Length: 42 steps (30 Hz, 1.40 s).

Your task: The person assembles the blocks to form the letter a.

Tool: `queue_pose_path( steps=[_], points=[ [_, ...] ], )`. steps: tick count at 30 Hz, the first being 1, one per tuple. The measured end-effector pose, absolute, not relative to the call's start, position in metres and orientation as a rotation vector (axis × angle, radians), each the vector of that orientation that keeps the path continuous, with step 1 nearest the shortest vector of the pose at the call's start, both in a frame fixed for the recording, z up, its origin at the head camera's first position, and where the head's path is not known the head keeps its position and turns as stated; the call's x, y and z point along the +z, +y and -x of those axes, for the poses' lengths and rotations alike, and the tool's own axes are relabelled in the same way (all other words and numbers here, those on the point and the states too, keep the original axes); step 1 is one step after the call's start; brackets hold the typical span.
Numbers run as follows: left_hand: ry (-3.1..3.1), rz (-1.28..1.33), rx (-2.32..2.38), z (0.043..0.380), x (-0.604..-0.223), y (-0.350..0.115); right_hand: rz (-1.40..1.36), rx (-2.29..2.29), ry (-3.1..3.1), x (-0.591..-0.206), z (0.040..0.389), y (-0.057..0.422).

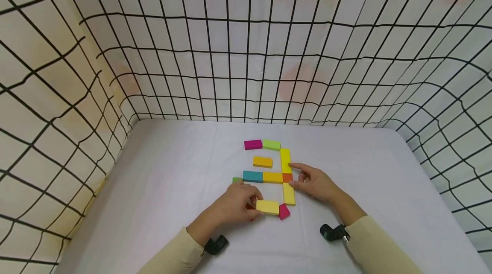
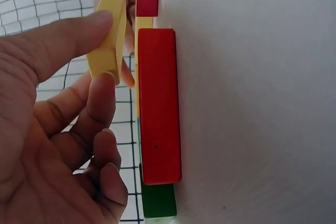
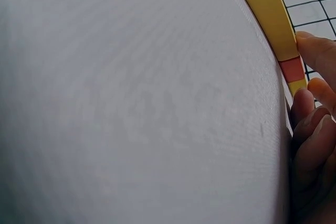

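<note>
My left hand (image 1: 234,203) pinches a pale yellow block (image 1: 267,207) between thumb and fingers. In the left wrist view that yellow block (image 2: 107,40) is held up beside a red block (image 2: 159,106), which the hand mostly hides in the head view. A pink block (image 1: 284,211) lies by the held block's right end. My right hand (image 1: 317,184) lies along a column of a yellow block (image 1: 285,160), a small orange-red block (image 1: 287,178) and a lower yellow block (image 1: 289,194). Its index fingertip touches the upper one; its thumb is near the lower ones.
Left of the column run an orange-yellow block (image 1: 272,178), a blue block (image 1: 252,176) and a partly hidden green block (image 1: 237,179). Farther back are a loose orange block (image 1: 262,162), a lime block (image 1: 271,145) and a magenta block (image 1: 253,144). Black wire mesh (image 1: 246,52) surrounds the white table (image 1: 173,150).
</note>
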<state>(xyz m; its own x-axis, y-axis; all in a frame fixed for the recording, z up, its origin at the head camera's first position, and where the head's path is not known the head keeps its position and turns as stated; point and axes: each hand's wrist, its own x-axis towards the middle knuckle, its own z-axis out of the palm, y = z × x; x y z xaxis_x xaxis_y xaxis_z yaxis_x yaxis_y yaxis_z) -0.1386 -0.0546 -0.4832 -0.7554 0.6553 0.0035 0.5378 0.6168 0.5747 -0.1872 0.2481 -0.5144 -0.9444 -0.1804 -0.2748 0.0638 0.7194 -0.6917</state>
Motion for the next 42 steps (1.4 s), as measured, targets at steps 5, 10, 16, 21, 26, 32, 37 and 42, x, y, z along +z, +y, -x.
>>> queue_pose_path(
  steps=[5, 10, 16, 21, 26, 32, 37, 42],
  points=[
    [2.570, -0.983, 0.773, 0.136, -0.485, -0.052, 0.088, -1.059, 2.604, -0.516, 0.188, 0.249],
    [2.530, -0.977, 0.745, 0.134, -0.484, -0.052, 0.086, -1.070, 2.604, -0.518, 0.189, 0.249],
    [2.536, -0.960, 0.682, 0.132, -0.477, -0.054, 0.094, -1.077, 2.602, -0.517, 0.188, 0.250],
    [2.555, -0.955, 0.656, 0.130, -0.477, -0.051, 0.090, -1.083, 2.598, -0.516, 0.188, 0.250],
    [2.591, -0.938, 0.628, 0.128, -0.477, -0.051, 0.081, -1.081, 2.602, -0.517, 0.188, 0.249],
    [2.609, -0.920, 0.627, 0.129, -0.478, -0.053, 0.077, -1.078, 2.607, -0.518, 0.188, 0.249],
    [2.615, -0.936, 0.630, 0.129, -0.480, -0.051, 0.064, -1.080, 2.597, -0.516, 0.187, 0.249],
    [2.638, -0.924, 0.592, 0.127, -0.477, -0.053, 0.057, -1.070, 2.597, -0.516, 0.187, 0.248]
  ],
)
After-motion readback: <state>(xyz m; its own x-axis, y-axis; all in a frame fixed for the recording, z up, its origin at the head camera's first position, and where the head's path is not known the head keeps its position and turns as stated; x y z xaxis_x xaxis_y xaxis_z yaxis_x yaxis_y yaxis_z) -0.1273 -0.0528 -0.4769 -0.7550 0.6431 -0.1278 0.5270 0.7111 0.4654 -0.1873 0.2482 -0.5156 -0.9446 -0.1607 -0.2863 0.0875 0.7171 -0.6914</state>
